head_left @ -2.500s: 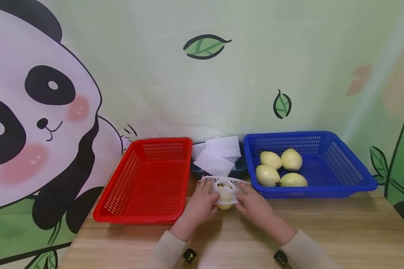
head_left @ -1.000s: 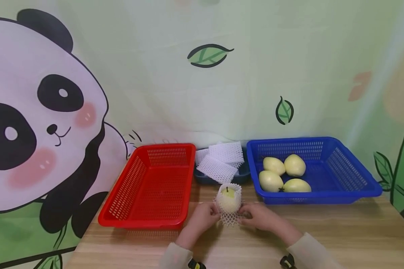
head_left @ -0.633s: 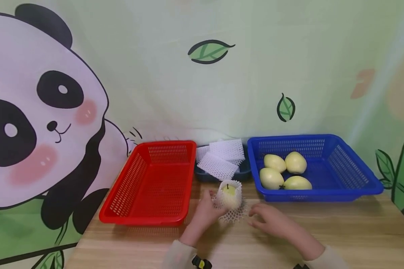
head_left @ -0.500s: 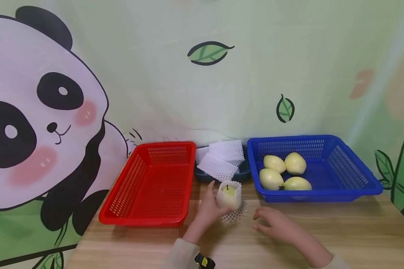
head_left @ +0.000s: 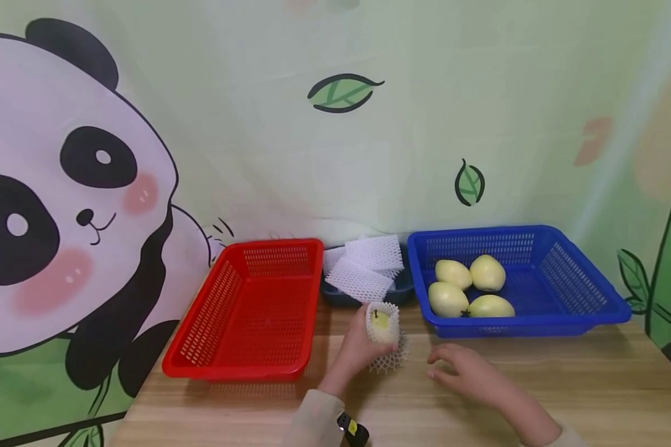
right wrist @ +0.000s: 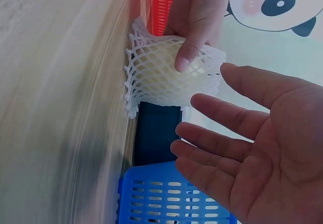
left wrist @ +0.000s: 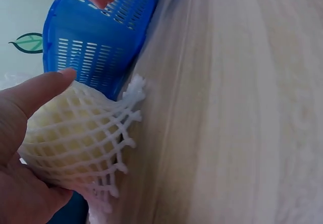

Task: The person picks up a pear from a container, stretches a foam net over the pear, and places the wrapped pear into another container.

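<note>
A pale yellow pear (head_left: 379, 320) stands upright in a white foam net sleeve (head_left: 390, 359), its dark stem showing at the open top. The sleeve's lower edge flares out around the base. My left hand (head_left: 355, 349) grips the sleeved pear from the left side, thumb across the front in the right wrist view. To the right, my right hand (head_left: 466, 372) is held apart from it over the table, fingers spread and relaxed, palm bare in the right wrist view.
A red basket (head_left: 240, 372) sits on the left of the wooden table (head_left: 414, 410). Behind the pear is a dark tray (head_left: 335, 298) heaped with flat foam nets (head_left: 359, 280). The blue basket (head_left: 537, 330) on the right holds several unwrapped pears (head_left: 448, 299).
Both hands were pulling the net down over the pear. Since then the right hand has let go and moved right, while the left hand has slid up and closed around the sleeved pear.
</note>
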Demonstrator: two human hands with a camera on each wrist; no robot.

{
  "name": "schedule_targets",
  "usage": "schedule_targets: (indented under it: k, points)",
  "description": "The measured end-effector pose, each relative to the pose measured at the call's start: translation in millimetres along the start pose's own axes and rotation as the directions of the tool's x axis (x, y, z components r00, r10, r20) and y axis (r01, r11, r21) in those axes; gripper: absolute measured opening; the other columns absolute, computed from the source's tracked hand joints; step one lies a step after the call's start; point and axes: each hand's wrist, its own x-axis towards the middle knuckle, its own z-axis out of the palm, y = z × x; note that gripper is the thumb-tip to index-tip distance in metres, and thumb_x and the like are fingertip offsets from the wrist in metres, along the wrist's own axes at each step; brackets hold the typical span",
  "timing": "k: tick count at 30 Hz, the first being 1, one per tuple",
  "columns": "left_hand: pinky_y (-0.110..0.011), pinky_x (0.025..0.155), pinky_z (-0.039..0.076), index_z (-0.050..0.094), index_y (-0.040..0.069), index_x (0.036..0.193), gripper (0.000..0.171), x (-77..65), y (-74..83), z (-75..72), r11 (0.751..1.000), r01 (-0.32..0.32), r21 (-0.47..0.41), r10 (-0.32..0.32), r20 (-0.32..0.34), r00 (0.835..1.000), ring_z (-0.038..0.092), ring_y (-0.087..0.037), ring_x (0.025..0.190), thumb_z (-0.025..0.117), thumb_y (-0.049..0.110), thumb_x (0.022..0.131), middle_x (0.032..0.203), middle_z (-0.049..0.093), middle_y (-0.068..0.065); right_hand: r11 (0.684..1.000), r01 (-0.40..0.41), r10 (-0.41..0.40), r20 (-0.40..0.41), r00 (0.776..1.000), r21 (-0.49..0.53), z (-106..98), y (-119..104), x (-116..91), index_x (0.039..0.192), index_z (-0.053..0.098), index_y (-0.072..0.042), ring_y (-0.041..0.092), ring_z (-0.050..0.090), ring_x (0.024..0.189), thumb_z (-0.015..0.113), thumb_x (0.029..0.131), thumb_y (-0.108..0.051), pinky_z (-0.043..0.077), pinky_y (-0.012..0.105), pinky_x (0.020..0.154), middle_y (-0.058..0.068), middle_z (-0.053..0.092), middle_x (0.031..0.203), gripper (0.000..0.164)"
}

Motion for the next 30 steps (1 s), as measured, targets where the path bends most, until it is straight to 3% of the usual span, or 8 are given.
schedule_targets:
  k: [9, 16, 22, 26, 30]
  points:
    - [-0.046, 0.103, 0.05, 0.044, -0.005, 0.141, 0.091, 0.2, -8.3, 3.1, 0.999, -0.049, 0.006, 0.049, -0.015, 0.999, 0.058, -0.031, 0.114, 0.09, 0.003, 0.063, 0.129, 0.059, -0.022, 1.0, 0.005, -0.005, -0.005, 1.0, 0.01, 1.8, 5.1, 0.1, 0.1, 0.072, -0.008, 0.032, 0.07, 0.101, 0.073, 0.092, -0.022, 0.057, 0.045, 0.09, 0.008, 0.074, 0.105, 0.016]
    - [-0.044, 0.1, 0.051, 0.045, -0.005, 0.141, 0.09, -0.5, -11.7, 4.8, 0.999, -0.036, 0.002, 0.037, -0.038, 0.999, 0.059, -0.03, 0.111, 0.089, 0.003, 0.063, 0.128, 0.06, -0.021, 1.0, -0.019, 0.019, 0.007, 1.0, 0.012, 2.5, 8.2, -0.1, 0.102, 0.072, -0.007, 0.034, 0.07, 0.102, 0.072, 0.093, -0.021, 0.057, 0.047, 0.091, 0.008, 0.075, 0.105, 0.017]
    - [-0.038, 0.095, 0.052, 0.047, -0.004, 0.139, 0.089, -2.0, -12.9, 8.7, 0.997, -0.041, 0.059, 0.046, -0.091, 0.995, 0.06, -0.027, 0.108, 0.086, 0.004, 0.06, 0.125, 0.063, -0.019, 0.999, -0.035, 0.035, -0.019, 0.999, 0.011, 3.6, 9.3, -1.4, 0.103, 0.072, -0.008, 0.036, 0.069, 0.107, 0.072, 0.093, -0.02, 0.056, 0.048, 0.093, 0.009, 0.075, 0.11, 0.016]
    - [-0.036, 0.091, 0.053, 0.046, -0.003, 0.141, 0.089, -6.6, -3.1, 5.9, 0.997, -0.041, 0.067, 0.048, -0.104, 0.993, 0.061, -0.025, 0.105, 0.085, 0.007, 0.061, 0.124, 0.064, -0.018, 0.999, -0.035, 0.037, -0.082, 0.996, 0.035, 2.6, 7.6, -1.5, 0.102, 0.073, -0.008, 0.036, 0.069, 0.108, 0.072, 0.093, -0.017, 0.057, 0.049, 0.094, 0.011, 0.074, 0.112, 0.013]
    - [-0.039, 0.09, 0.055, 0.043, -0.001, 0.143, 0.089, -13.1, 22.2, -8.9, 0.997, -0.024, 0.07, 0.03, -0.076, 0.997, 0.061, -0.024, 0.103, 0.084, 0.012, 0.065, 0.125, 0.064, -0.017, 0.998, -0.008, 0.02, -0.186, 0.982, 0.065, -0.7, 3.6, 2.4, 0.102, 0.073, -0.01, 0.031, 0.069, 0.105, 0.073, 0.092, -0.012, 0.058, 0.045, 0.093, 0.009, 0.074, 0.111, 0.01]
